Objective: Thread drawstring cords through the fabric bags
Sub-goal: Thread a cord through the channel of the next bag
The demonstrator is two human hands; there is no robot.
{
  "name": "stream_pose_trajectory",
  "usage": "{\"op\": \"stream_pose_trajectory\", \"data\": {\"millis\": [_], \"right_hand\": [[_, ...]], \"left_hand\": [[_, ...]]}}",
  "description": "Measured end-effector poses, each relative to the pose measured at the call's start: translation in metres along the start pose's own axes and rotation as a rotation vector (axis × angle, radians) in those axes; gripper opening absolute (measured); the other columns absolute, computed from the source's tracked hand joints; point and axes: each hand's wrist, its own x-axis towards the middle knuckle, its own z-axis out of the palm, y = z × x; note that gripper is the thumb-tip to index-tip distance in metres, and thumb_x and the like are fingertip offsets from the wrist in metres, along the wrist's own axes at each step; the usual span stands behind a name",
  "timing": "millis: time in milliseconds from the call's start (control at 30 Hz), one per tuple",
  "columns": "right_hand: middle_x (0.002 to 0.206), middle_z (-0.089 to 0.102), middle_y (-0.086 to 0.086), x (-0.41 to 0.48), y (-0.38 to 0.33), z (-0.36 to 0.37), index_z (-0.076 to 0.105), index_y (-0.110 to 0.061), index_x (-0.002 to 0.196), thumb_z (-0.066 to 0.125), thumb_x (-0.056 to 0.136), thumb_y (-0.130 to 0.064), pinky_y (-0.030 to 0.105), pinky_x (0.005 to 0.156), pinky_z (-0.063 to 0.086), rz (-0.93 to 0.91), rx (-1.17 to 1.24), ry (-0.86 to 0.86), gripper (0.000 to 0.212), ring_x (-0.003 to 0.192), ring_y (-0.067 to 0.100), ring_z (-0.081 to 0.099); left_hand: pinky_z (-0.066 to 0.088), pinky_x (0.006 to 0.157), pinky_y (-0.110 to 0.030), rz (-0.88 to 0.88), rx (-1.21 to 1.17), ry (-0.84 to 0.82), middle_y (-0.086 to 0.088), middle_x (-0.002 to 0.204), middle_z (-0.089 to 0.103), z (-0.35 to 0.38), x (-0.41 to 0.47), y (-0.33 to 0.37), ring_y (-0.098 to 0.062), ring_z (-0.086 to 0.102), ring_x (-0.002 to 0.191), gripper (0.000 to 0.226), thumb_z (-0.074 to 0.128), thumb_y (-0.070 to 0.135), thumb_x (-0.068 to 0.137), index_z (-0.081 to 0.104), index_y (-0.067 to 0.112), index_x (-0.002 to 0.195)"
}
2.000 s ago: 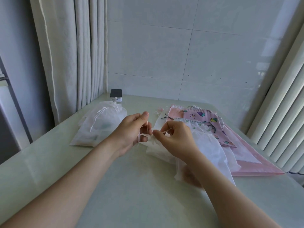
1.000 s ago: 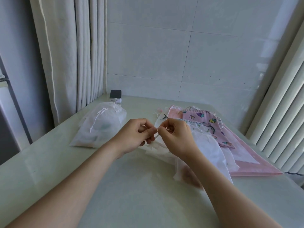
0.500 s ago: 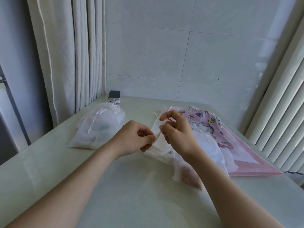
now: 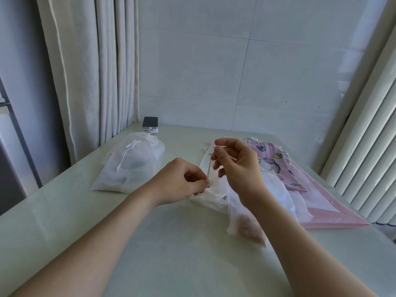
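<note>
Bag (image 4: pixel 276 189) of thin white cloth lies before you at the middle of the table, under your right wrist. Around you there is a white tiled wall (image 4: pixel 214 71) ahead, a long pale curtain (image 4: pixel 85 71) at the left and vertical blinds (image 4: pixel 368 136) at the right. The table (image 4: pixel 171 254) is pale green, smooth and a little shiny, and it reaches to the wall. On its right side a pink sheet (image 4: pixel 334 219) lies flat, with a printed bag (image 4: pixel 276 159) on top of it, partly under the white one. On the left side a full bag (image 4: pixel 132 166), closed with a white string, lies well apart from your hands. Behind it, near the curtain, stands a small box (image 4: pixel 150 124) with a dark top. Your left hand (image 4: pixel 182 181) pinches the bag's edge, fingers curled. Your right hand (image 4: pixel 237 166) is higher and pinches the upper end of the cord (image 4: pixel 209 168). The cord runs tight and nearly upright down to your left fingertips.
</note>
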Motion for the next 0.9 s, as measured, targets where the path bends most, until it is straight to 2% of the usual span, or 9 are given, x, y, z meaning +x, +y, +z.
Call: {"op": "stream_pose_trajectory", "data": {"millis": [100,167,267,367,467,567,700,833,900], "right_hand": [[0.093,0.078,0.004,0.001,0.005,0.0,0.065,-0.014,0.12,0.058,0.104,-0.006,0.036,0.069,0.058,-0.051,-0.037,-0.009,0.019,0.085,0.02,0.073],[0.111,0.078,-0.003,0.004,0.009,-0.001,0.061,-0.018,0.129,0.057,0.104,-0.005,0.037,0.084,0.06,-0.083,-0.073,-0.016,0.029,0.101,0.016,0.073],[0.13,0.069,-0.008,0.005,0.015,-0.006,0.058,-0.027,0.138,0.06,0.1,-0.007,0.036,0.096,0.058,-0.137,-0.252,-0.028,0.043,0.113,0.008,0.069],[0.116,0.07,-0.013,-0.001,0.017,-0.007,0.067,-0.027,0.126,0.067,0.093,-0.015,0.035,0.083,0.06,-0.254,-0.529,-0.109,0.035,0.103,0.005,0.068],[0.093,0.071,-0.013,-0.009,0.015,-0.001,0.074,-0.024,0.107,0.068,0.08,-0.034,0.03,0.073,0.057,-0.38,-0.651,-0.209,0.029,0.088,0.007,0.067],[0.087,0.068,-0.014,-0.006,0.017,-0.001,0.074,-0.023,0.107,0.075,0.08,-0.04,0.03,0.07,0.056,-0.421,-0.759,-0.245,0.032,0.084,0.006,0.065],[0.084,0.07,-0.006,-0.002,0.019,-0.001,0.079,-0.019,0.099,0.085,0.083,-0.027,0.037,0.069,0.056,-0.473,-0.828,-0.204,0.018,0.077,0.011,0.065],[0.082,0.067,0.004,-0.002,0.019,0.004,0.08,-0.015,0.092,0.08,0.086,-0.014,0.045,0.062,0.055,-0.53,-0.95,-0.219,0.006,0.071,0.026,0.064],[0.08,0.062,0.003,-0.002,0.022,0.006,0.079,-0.018,0.089,0.076,0.088,-0.009,0.046,0.059,0.054,-0.522,-1.022,-0.231,0.01,0.068,0.027,0.062]], "left_hand": [[0.055,0.07,-0.025,-0.01,-0.021,0.027,-0.002,0.075,0.075,0.001,0.001,-0.001,-0.01,0.067,0.068,0.016,0.074,0.023,0.096,0.081,0.019,0.082],[0.056,0.074,-0.03,-0.034,-0.054,0.055,-0.003,0.076,0.076,0.002,0.002,-0.001,-0.011,0.068,0.069,0.019,0.069,0.017,0.097,0.081,0.017,0.083],[0.049,0.066,-0.023,-0.073,-0.109,0.106,-0.005,0.076,0.076,0.005,0.004,-0.001,-0.011,0.066,0.068,0.019,0.069,0.019,0.098,0.081,0.015,0.083],[0.048,0.065,-0.025,-0.102,-0.19,0.139,-0.003,0.076,0.075,0.006,0.006,-0.003,-0.009,0.066,0.069,0.02,0.067,0.02,0.099,0.081,0.015,0.085],[0.047,0.062,-0.02,-0.116,-0.242,0.142,0.005,0.067,0.069,0.005,0.007,-0.004,-0.005,0.061,0.062,0.02,0.065,0.016,0.101,0.08,0.011,0.089],[0.047,0.06,-0.016,-0.128,-0.289,0.143,0.006,0.065,0.066,0.006,0.008,-0.005,-0.006,0.059,0.061,0.016,0.069,0.017,0.1,0.081,0.01,0.092],[0.05,0.067,-0.02,-0.133,-0.345,0.126,0.002,0.073,0.068,0.008,0.01,-0.006,-0.007,0.058,0.066,0.016,0.071,0.023,0.099,0.082,0.014,0.091],[0.05,0.069,-0.022,-0.168,-0.393,0.154,-0.004,0.079,0.072,0.009,0.011,-0.007,-0.011,0.06,0.071,0.017,0.073,0.024,0.097,0.084,0.015,0.089],[0.048,0.066,-0.018,-0.192,-0.388,0.156,-0.006,0.081,0.073,0.009,0.012,-0.009,-0.012,0.058,0.07,0.018,0.071,0.021,0.097,0.084,0.013,0.089]]}}
